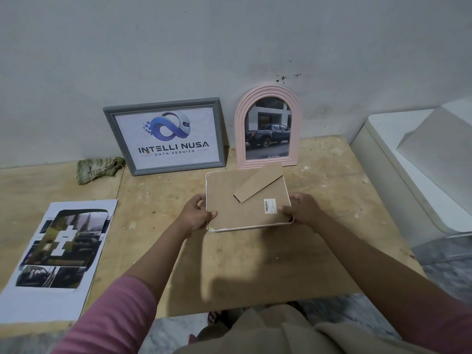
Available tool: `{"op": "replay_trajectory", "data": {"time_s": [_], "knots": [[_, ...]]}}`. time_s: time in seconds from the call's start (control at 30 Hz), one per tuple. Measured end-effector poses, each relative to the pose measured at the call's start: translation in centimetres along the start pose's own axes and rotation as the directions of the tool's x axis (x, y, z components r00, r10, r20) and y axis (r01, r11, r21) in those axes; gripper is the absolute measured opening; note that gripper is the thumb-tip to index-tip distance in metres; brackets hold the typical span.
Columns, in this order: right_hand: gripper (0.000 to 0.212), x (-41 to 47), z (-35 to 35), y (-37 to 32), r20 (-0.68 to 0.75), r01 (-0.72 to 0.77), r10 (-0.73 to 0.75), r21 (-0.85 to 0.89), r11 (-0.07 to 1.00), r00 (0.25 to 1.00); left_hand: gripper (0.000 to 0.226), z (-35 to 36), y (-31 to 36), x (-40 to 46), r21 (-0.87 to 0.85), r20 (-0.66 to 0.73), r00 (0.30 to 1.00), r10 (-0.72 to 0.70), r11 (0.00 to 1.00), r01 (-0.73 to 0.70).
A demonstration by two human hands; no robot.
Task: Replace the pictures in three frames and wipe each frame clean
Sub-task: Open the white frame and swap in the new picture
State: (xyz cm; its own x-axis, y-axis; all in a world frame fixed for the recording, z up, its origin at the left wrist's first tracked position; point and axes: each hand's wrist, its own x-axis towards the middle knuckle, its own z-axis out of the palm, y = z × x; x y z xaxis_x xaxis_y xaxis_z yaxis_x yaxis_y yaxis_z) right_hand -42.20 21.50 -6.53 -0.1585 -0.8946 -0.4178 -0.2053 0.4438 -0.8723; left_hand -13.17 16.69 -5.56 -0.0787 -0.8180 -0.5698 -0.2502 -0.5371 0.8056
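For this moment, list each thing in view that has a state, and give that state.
white frame: face down, backing board on, stand flap raised
left hand: grips white frame's left edge
right hand: grips its right edge
grey frame: upright against wall, logo print inside
pink arched frame: upright against wall, truck picture inside
cloth: crumpled, untouched
loose prints: lying flat, stacked

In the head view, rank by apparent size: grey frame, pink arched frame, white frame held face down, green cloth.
1. grey frame.
2 and 3. white frame, gripped by left hand and right hand, and pink arched frame: look alike, and the white one is nearer, so unranked.
4. green cloth.
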Motion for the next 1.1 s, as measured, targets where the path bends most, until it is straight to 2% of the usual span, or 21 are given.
{"op": "replay_trajectory", "data": {"time_s": [0.13,0.23,0.33,0.37,0.5,0.6,0.63,0.7,0.77,0.87,0.9,0.93,1.03,1.1], "knots": [[0.037,-0.2,-0.3,-0.3,0.118,-0.02,0.03,-0.082,0.996,0.993,0.03,0.3,-0.4,-0.1,0.028,-0.08,0.997,0.018,0.999,-0.016],[0.045,-0.2,-0.9,-0.6,0.215,-0.021,0.053,-0.151,0.988,0.975,0.027,-0.2,-0.5,-0.4,0.011,0.022,1.0,0.017,1.0,-0.017],[0.044,-0.1,-1.3,-1.1,0.199,-0.033,0.062,-0.145,0.989,0.978,0.048,-0.6,-0.4,-0.6,0.01,0.229,0.971,-0.061,0.998,0.06],[0.044,-0.1,-1.3,-1.2,0.191,-0.033,0.059,-0.134,0.99,0.98,0.054,-0.6,-0.4,-0.6,0.006,0.252,0.965,-0.071,0.997,0.072],[0.044,-0.4,-0.9,-1.3,0.186,-0.026,0.046,-0.109,0.994,0.982,0.055,-0.2,-0.1,-0.9,-0.018,0.205,0.975,-0.086,0.996,0.092],[0.034,-0.3,-1.1,-1.2,0.137,-0.036,0.047,-0.081,0.996,0.989,0.054,-0.3,0.0,-1.3,-0.032,0.241,0.965,-0.103,0.993,0.114],[0.03,-0.2,-1.1,-1.3,0.112,-0.056,0.062,-0.049,0.997,0.992,0.053,-0.3,0.0,-1.4,-0.036,0.261,0.959,-0.108,0.992,0.122],[0.041,0.0,-0.9,-1.9,0.051,-0.093,0.089,0.084,0.992,0.995,0.053,-0.5,0.0,-1.5,-0.019,0.282,0.953,-0.107,0.993,0.117],[0.04,0.1,-0.6,-3.0,-0.047,-0.095,0.108,0.226,0.97,0.993,0.054,-0.7,-0.2,-1.5,0.023,0.289,0.953,-0.094,0.996,0.091],[0.042,0.1,-0.5,-4.3,-0.025,-0.102,0.132,0.5,0.86,0.991,0.055,-0.9,-0.2,-1.5,0.068,0.283,0.954,-0.096,0.994,0.08],[0.041,0.2,-0.4,-4.5,-0.023,-0.096,0.129,0.542,0.835,0.991,0.053,-1.0,-0.2,-1.5,0.074,0.27,0.958,-0.098,0.994,0.081],[0.035,0.1,-0.4,-4.7,-0.035,-0.081,0.119,0.538,0.839,0.992,0.047,-1.0,-0.2,-1.6,0.082,0.253,0.963,-0.095,0.994,0.077],[0.016,0.5,-0.3,-4.4,-0.079,-0.041,0.077,0.384,0.922,0.994,0.02,-0.8,0.3,-1.7,0.106,0.19,0.98,-0.065,0.993,0.046],[0.02,1.0,-0.2,-4.1,-0.086,-0.028,0.054,0.285,0.958,0.995,0.025,-0.6,0.6,-1.5,0.116,0.112,0.993,-0.035,0.993,0.022]]}}
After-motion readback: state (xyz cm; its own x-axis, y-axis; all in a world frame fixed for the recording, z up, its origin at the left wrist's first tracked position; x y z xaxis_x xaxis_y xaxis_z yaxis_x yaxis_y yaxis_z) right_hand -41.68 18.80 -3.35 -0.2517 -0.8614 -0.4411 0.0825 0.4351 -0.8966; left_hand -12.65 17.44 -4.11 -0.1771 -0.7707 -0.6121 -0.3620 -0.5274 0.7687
